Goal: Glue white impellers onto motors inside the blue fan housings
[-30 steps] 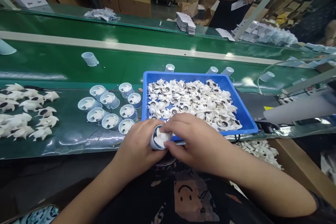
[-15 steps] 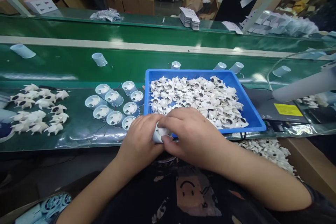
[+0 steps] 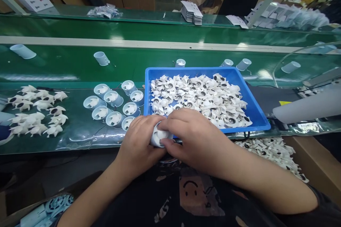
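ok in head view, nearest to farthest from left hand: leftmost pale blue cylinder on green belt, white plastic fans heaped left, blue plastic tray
1. Blue plastic tray, just right
2. White plastic fans, left
3. Pale blue cylinder, far left

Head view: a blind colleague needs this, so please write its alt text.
The left hand holds a pale-blue cylindrical housing, the right hand at the white impeller inside. Beyond them, a blue tray holds loose impellers.

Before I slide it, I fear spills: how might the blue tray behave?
The blue tray is probably stiff, judging by its straight rim. Its wide, low shape seems unlikely to tip. The heaped white fan impellers could shift if jolted.
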`<state>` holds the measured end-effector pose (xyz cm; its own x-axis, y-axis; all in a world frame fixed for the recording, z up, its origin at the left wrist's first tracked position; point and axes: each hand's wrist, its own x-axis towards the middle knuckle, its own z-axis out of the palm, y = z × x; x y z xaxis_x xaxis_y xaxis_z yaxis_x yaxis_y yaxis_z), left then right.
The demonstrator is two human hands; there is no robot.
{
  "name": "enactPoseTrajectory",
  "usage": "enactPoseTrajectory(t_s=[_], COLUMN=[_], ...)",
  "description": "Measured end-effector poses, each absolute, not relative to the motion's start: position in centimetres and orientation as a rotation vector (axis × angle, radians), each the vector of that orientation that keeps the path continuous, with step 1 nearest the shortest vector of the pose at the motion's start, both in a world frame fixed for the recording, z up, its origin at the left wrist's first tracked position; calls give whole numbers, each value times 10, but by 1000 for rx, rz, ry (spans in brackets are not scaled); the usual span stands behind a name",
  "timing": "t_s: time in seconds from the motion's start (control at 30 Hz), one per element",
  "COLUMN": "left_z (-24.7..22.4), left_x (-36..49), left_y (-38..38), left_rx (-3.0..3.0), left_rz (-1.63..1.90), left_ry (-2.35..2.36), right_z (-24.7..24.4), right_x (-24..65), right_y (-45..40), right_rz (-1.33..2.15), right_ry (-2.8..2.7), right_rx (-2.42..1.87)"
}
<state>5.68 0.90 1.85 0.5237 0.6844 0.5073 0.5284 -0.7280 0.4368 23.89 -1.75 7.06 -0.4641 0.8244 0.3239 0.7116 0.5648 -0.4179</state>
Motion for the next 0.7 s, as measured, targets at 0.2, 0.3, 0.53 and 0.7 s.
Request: enactPoseTrajectory(t_s=[0.2, 0.3, 0.53, 0.7], left_z=[16, 21, 27, 30], left_x=[55, 57, 58, 56], left_y=[5, 3, 9, 17], left_rx=[2525, 2519, 2540, 2617], left_rz=[1112, 1143, 1144, 1029], left_ry=[974, 1034, 989, 1036], right_z=[69, 63, 71, 72], right_x=[236, 233, 254, 274], right_y=[-8, -2, -20, -39], right_rz=[422, 513, 489, 483], right_ry=[-2243, -2149, -2083, -2192], right_rx=[-1127, -1077, -1081, -1040])
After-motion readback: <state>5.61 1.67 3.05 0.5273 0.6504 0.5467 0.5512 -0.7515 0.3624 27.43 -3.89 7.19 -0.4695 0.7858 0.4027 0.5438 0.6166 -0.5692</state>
